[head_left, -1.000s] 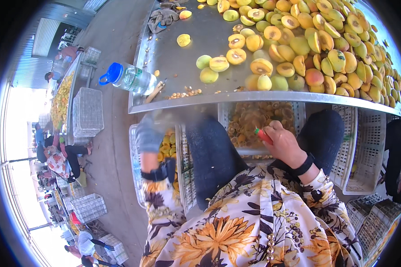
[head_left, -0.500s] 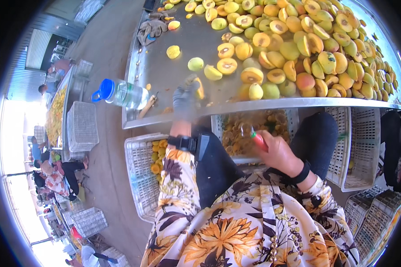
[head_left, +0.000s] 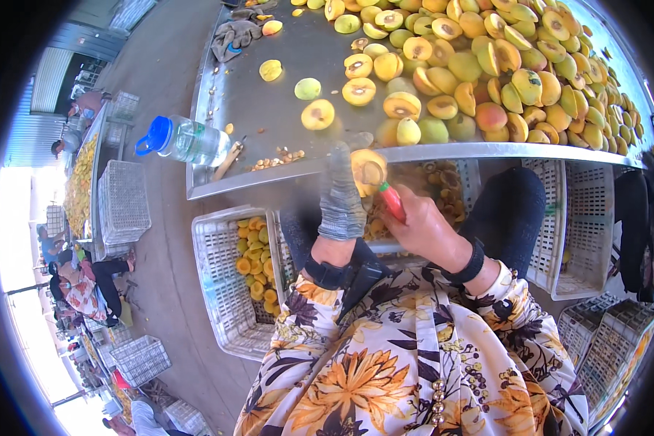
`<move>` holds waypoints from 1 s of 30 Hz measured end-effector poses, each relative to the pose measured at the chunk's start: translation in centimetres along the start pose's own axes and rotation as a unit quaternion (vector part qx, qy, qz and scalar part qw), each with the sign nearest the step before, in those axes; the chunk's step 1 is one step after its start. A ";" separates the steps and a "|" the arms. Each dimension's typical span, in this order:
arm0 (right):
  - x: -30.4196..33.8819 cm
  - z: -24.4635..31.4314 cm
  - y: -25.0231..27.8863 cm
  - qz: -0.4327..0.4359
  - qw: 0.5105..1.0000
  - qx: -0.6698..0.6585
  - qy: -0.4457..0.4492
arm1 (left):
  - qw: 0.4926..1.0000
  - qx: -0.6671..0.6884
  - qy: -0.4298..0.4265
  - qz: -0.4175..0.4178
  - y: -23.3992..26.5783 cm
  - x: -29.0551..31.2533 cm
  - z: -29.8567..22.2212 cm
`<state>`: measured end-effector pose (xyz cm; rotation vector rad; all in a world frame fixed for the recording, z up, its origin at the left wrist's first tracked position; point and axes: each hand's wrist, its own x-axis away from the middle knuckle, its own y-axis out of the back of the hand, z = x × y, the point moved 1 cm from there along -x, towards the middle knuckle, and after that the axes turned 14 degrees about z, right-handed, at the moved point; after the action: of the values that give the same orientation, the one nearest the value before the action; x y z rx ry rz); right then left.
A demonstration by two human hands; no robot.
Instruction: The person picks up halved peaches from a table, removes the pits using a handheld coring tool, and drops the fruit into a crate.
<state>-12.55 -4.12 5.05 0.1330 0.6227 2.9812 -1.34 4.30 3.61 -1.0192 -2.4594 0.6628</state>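
My left hand [head_left: 344, 192], in a grey knitted glove, holds a yellow peach half [head_left: 369, 171] just in front of the table's near edge. Its cut face, with a brown centre, is turned toward my right hand [head_left: 432, 229]. That bare hand is closed round the red handle of a pitting tool [head_left: 392, 203] with a green collar. The tool's tip meets the cut face and is hidden against it. On the metal table [head_left: 243, 94], beyond my hands, lies a large heap of peach halves [head_left: 479, 65]. One loose half [head_left: 317, 114] rests cut side up nearby.
Small brown pits [head_left: 277, 158] lie by the table edge, near a wooden-handled tool [head_left: 229, 160] and a blue-capped water bottle [head_left: 189, 142]. Grey gloves [head_left: 234, 38] lie farther off. A white crate [head_left: 229, 291] with peach halves stands below left; another [head_left: 588, 240] stands right. People work at left.
My left hand has come back from the tabletop to my right hand with a peach half. The pitting tool, held apart before, now touches the fruit. The view has shifted slightly.
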 end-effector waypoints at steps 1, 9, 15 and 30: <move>0.1 0.0 -0.1 -0.006 1.000 -0.001 -0.004 | 0.998 -0.039 -0.039 -0.002 0.1 0.0 0.3; 1.1 0.0 -1.6 0.024 0.996 -0.041 -0.076 | 0.994 -0.095 -0.054 -0.023 0.3 0.1 0.6; 0.7 -0.3 -1.4 0.044 0.998 0.020 -0.042 | 0.994 -0.046 0.076 0.058 1.4 -0.2 -0.1; 1.4 0.1 -2.0 -0.016 0.996 -0.060 -0.058 | 1.000 -0.028 -0.003 0.009 -0.3 0.6 1.1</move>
<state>-13.75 -2.10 4.39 0.2823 0.4267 2.9441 -2.44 4.26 2.95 -1.0633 -2.4896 0.6068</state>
